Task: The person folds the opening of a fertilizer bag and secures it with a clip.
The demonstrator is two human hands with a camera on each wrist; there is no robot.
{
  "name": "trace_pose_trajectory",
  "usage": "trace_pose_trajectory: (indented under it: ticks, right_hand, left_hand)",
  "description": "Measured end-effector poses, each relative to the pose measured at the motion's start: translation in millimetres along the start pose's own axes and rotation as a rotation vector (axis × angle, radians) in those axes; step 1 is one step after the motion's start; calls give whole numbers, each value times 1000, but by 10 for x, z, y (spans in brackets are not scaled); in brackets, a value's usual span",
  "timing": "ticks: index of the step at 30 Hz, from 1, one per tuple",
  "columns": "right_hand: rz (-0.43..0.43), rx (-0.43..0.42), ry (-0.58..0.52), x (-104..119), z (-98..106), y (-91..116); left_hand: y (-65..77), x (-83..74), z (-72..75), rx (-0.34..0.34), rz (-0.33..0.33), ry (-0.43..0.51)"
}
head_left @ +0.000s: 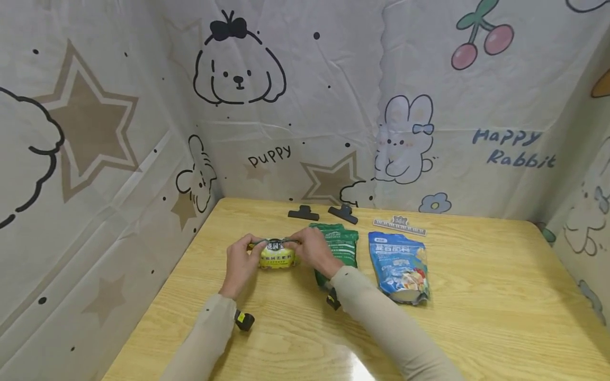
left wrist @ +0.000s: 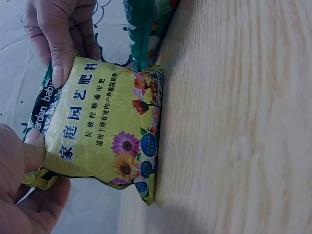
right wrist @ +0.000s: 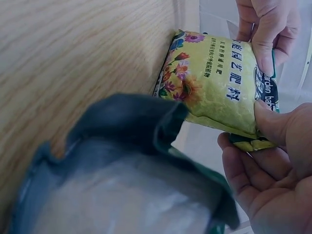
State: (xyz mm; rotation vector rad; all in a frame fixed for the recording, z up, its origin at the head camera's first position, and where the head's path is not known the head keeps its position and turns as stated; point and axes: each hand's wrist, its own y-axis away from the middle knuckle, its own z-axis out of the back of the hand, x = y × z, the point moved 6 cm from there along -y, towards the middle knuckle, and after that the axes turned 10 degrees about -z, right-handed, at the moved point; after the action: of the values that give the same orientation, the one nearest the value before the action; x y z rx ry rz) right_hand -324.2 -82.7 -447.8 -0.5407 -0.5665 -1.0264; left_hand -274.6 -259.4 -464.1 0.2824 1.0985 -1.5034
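Note:
A small yellow fertilizer bag (head_left: 277, 259) stands on the wooden table with its printed front toward me and its flowered end down. My left hand (head_left: 241, 264) pinches its upper left corner, thumb in front and fingers behind. At the upper right corner, my right hand (head_left: 315, 251) pinches the bag in the same manner. The dark top edge of the fertilizer bag (left wrist: 92, 117) lies between both thumbs in the left wrist view. A green bag (head_left: 340, 246) sits just right of the bag, partly behind my right hand.
Right of the green bag lies a blue bag (head_left: 399, 267). Along the back of the table are two black clips, a left one (head_left: 303, 213) and a right one (head_left: 343, 214), and a pale clip with a striped bar (head_left: 399, 226). A printed cloth (head_left: 286, 121) hangs behind.

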Motion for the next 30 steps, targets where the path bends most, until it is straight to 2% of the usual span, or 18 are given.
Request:
trace_pose_trajectory:
  ticks: [4, 7, 14, 17, 22, 26, 30]
  right_hand:
    - [29, 16, 18, 19, -4, 5]
    - [29, 16, 19, 25, 6, 8]
    - [-15, 19, 34, 0, -5, 34]
    - [-6, 17, 23, -5, -1, 51]
    - [7, 26, 24, -18, 19, 70]
    - [-9, 83, 27, -28, 32, 96]
    - [-13, 139, 1, -25, 30, 131]
  left_hand:
    - [19, -15, -2, -33, -10, -19]
    - [25, -27, -17, -31, -17, -27]
    - [65, -24, -78, 69, 42, -21]
    - [67, -51, -109, 111, 39, -35]
    - [65, -131, -133, 123, -7, -95]
    - [77, -190, -145, 117, -46, -161]
    - [76, -338, -160, 76, -218, -304]
